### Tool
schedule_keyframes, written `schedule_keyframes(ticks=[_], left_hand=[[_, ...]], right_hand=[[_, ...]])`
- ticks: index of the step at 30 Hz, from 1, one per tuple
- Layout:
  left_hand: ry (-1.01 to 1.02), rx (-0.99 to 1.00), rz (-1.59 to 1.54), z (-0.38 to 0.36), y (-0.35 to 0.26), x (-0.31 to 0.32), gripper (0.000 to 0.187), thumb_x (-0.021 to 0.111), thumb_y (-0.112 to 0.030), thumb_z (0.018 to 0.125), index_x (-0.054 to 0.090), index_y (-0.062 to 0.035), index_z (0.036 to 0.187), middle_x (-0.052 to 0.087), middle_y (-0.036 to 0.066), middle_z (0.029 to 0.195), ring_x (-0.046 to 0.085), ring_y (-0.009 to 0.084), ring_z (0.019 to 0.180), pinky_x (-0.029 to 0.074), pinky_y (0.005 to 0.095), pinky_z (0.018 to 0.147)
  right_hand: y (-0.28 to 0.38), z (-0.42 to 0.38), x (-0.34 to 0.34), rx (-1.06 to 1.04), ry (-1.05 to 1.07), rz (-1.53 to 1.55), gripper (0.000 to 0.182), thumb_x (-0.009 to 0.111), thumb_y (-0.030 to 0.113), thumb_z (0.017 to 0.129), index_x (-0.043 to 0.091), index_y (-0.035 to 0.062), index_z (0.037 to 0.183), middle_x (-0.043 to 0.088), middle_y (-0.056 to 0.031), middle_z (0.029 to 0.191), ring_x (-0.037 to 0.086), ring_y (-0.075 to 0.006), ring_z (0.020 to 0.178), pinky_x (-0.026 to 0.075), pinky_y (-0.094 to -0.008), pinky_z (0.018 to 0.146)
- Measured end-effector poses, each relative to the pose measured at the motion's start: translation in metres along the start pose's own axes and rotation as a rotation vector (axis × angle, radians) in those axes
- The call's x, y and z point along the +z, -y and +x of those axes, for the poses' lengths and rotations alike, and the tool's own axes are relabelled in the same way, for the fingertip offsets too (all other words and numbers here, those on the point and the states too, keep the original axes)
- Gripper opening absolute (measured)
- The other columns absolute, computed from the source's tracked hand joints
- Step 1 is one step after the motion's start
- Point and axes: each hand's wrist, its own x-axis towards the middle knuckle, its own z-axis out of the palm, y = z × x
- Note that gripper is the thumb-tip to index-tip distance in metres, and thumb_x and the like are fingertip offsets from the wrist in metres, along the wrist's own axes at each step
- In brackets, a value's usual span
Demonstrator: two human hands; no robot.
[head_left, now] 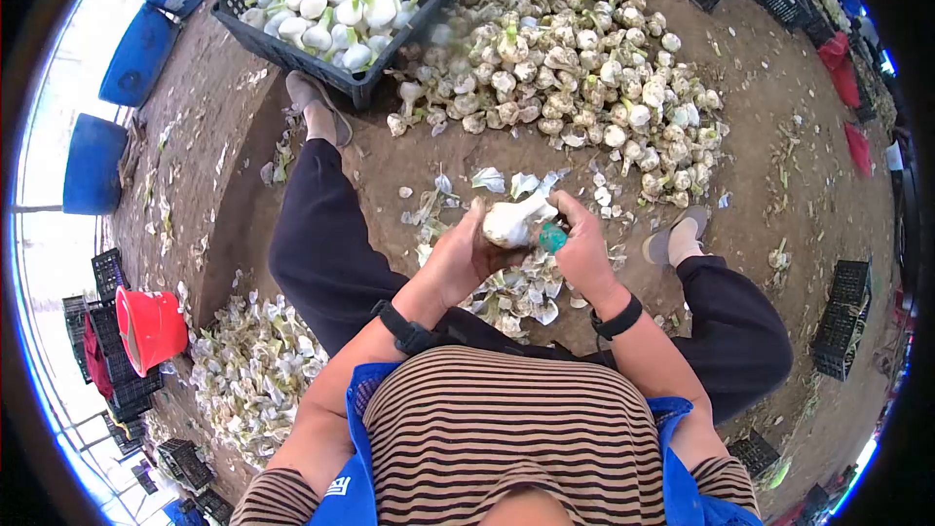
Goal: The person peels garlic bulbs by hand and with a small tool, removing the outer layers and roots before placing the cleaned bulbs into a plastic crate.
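My left hand (464,259) is closed around a white garlic bulb (508,224), its stem pointing up and right. My right hand (586,251) is closed beside it, thumb and finger at the stem end. A rounded green thing (552,237) shows in the right hand, against the bulb; it looks like the end of a tool handle, but its kind is hidden. Below the hands, peeled garlic skins (521,294) lie on the ground. Ahead spreads a heap of unpeeled garlic bulbs (584,68) with soil on their skins.
At the upper left, a black crate (362,90) holds clean white bulbs (331,0). Another pile of skins (255,375) lies left, near a red bucket (154,329). Blue barrels (94,164) line the left edge. Black crates (842,319) stand at right.
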Motion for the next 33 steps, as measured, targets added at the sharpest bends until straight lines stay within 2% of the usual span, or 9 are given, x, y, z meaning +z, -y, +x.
schedule_keyframes(ticks=[5, 11, 15, 16, 17, 19, 23, 25, 33], left_hand=[[-0.079, 0.208, 0.137, -0.005, 0.013, 0.013, 0.049, 0.055, -0.036, 0.091, 0.040, -0.0039, 0.125, 0.053, 0.007, 0.119, 0.057, 0.0197, 0.103, 0.048, 0.0334, 0.085], [0.109, 0.103, -0.032, -0.022, 0.008, 0.017, 0.055, 0.055, -0.010, 0.079, 0.037, -0.0011, 0.130, 0.056, 0.009, 0.117, 0.058, 0.0199, 0.102, 0.048, 0.0332, 0.086], [0.318, 0.026, 0.144, -0.032, 0.001, 0.013, 0.058, 0.055, -0.009, 0.076, 0.038, 0.0005, 0.130, 0.054, 0.011, 0.120, 0.057, 0.0216, 0.106, 0.046, 0.0345, 0.092], [0.238, 0.051, 0.099, -0.032, 0.002, 0.016, 0.058, 0.055, -0.009, 0.076, 0.037, 0.0002, 0.131, 0.054, 0.011, 0.121, 0.056, 0.0213, 0.107, 0.046, 0.0345, 0.092], [0.155, 0.079, 0.054, -0.031, 0.002, 0.016, 0.058, 0.055, -0.009, 0.077, 0.036, -0.0002, 0.131, 0.053, 0.011, 0.121, 0.056, 0.0210, 0.108, 0.046, 0.0344, 0.092], [0.112, 0.087, 0.014, -0.027, -0.001, 0.011, 0.057, 0.056, -0.013, 0.080, 0.036, -0.0024, 0.132, 0.053, 0.010, 0.121, 0.055, 0.0198, 0.107, 0.046, 0.0341, 0.092], [0.015, 0.112, 0.024, -0.018, 0.006, 0.014, 0.046, 0.054, -0.022, 0.087, 0.040, -0.0065, 0.128, 0.054, 0.007, 0.117, 0.055, 0.0191, 0.104, 0.045, 0.0364, 0.092], [-0.045, 0.137, -0.008, -0.013, 0.010, 0.017, 0.037, 0.049, -0.026, 0.092, 0.046, -0.0073, 0.123, 0.055, 0.007, 0.114, 0.055, 0.0197, 0.102, 0.046, 0.0374, 0.091], [-0.037, 0.053, -0.017, -0.016, 0.009, -0.001, 0.035, 0.052, -0.017, 0.090, 0.045, -0.0077, 0.123, 0.055, 0.004, 0.112, 0.055, 0.0158, 0.100, 0.047, 0.0335, 0.085]], right_hand=[[0.023, -0.004, -0.003, 0.014, 0.008, 0.158, 0.020, 0.058, -0.003, 0.078, 0.056, -0.0012, 0.099, 0.061, -0.0057, 0.087, 0.053, -0.0098, 0.084, 0.045, -0.0258, 0.076], [0.016, -0.002, -0.025, 0.020, -0.048, 0.072, 0.011, 0.060, -0.002, 0.079, 0.056, 0.0021, 0.089, 0.053, 0.0028, 0.078, 0.048, -0.0054, 0.075, 0.041, -0.0221, 0.064], [-0.014, 0.017, -0.041, 0.149, -0.310, -0.398, 0.017, 0.058, 0.003, 0.081, 0.053, 0.0008, 0.097, 0.064, -0.0136, 0.089, 0.062, -0.0271, 0.076, 0.048, -0.0359, 0.067], [-0.021, 0.015, -0.037, 0.115, -0.189, -0.438, 0.030, 0.058, 0.007, 0.081, 0.051, 0.0030, 0.110, 0.062, -0.0186, 0.096, 0.061, -0.0364, 0.080, 0.048, -0.0403, 0.070], [-0.026, 0.004, -0.035, 0.178, 0.049, -0.544, 0.040, 0.060, 0.012, 0.081, 0.047, 0.0049, 0.119, 0.062, -0.0168, 0.099, 0.061, -0.0348, 0.086, 0.048, -0.0416, 0.075], [0.000, -0.004, -0.027, -0.112, 0.099, -0.352, 0.038, 0.067, 0.018, 0.080, 0.054, 0.0050, 0.113, 0.063, -0.0140, 0.099, 0.060, -0.0283, 0.093, 0.046, -0.0374, 0.083], [0.038, -0.004, -0.013, -0.221, 0.023, -0.249, 0.023, 0.062, 0.013, 0.077, 0.061, 0.0044, 0.099, 0.064, -0.0121, 0.090, 0.058, -0.0291, 0.089, 0.044, -0.0387, 0.080], [0.029, -0.005, -0.005, -0.361, -0.056, -0.519, 0.016, 0.061, 0.009, 0.073, 0.065, 0.0064, 0.088, 0.063, -0.0086, 0.082, 0.057, -0.0264, 0.082, 0.041, -0.0372, 0.081], [0.027, -0.002, -0.005, -0.529, 0.022, -0.754, 0.019, 0.054, 0.002, 0.070, 0.060, 0.0046, 0.087, 0.061, -0.0073, 0.075, 0.057, -0.0233, 0.079, 0.038, -0.0393, 0.085]])
